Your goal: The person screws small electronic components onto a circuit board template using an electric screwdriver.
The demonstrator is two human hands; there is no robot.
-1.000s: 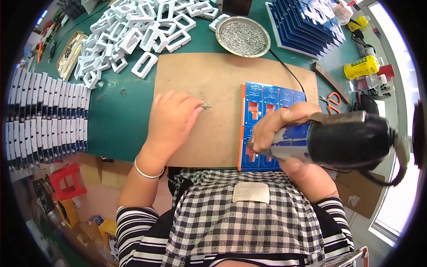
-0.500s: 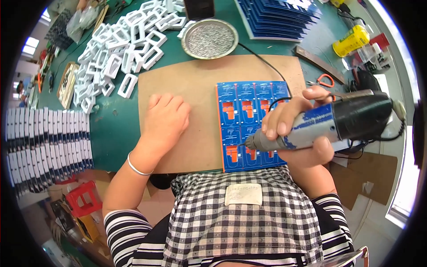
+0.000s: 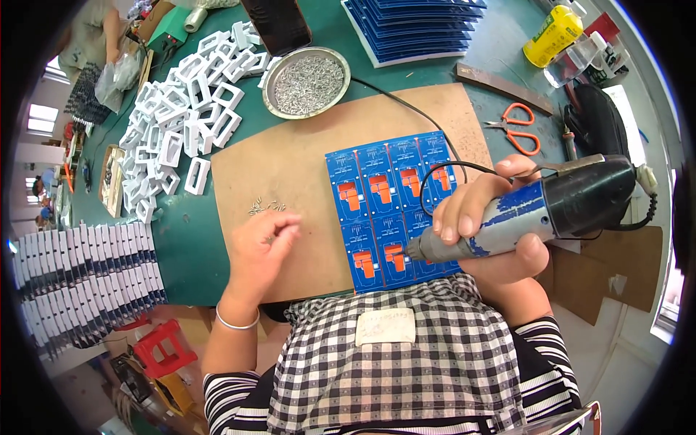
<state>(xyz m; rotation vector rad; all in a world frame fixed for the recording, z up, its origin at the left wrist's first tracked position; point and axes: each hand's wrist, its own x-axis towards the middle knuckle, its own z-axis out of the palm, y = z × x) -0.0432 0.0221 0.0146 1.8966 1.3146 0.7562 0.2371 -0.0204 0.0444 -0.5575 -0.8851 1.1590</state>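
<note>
My right hand (image 3: pixel 500 232) grips an electric screwdriver (image 3: pixel 511 214) with a worn blue and grey body and a black rear end. Its bit points left, over an orange part in the lower row of a blue circuit board panel (image 3: pixel 390 209). Orange pieces show in several sections of that panel, which lies on a brown board (image 3: pixel 308 254). To the left of it, my left hand (image 3: pixel 259 254) is closed, thumb against the curled fingers; whatever they may pinch is hidden. Right beyond its knuckles lies a small pile of loose screws (image 3: pixel 265 206).
A metal bowl of screws (image 3: pixel 308 83) stands at the brown board's far edge. White plastic frames (image 3: pixel 181 119) heap up left of it, with stacked units (image 3: pixel 87 272) nearer me. Stacked blue panels (image 3: pixel 413 36), a metal bar (image 3: pixel 500 87) and orange-handled scissors (image 3: pixel 516 130) lie far right. A black cable (image 3: pixel 406 109) crosses the board.
My left hand has drawn nearer to me and closed more, and the screw pile now shows. The screwdriver bit sits a section further right on the panel. The whole view has shifted.
</note>
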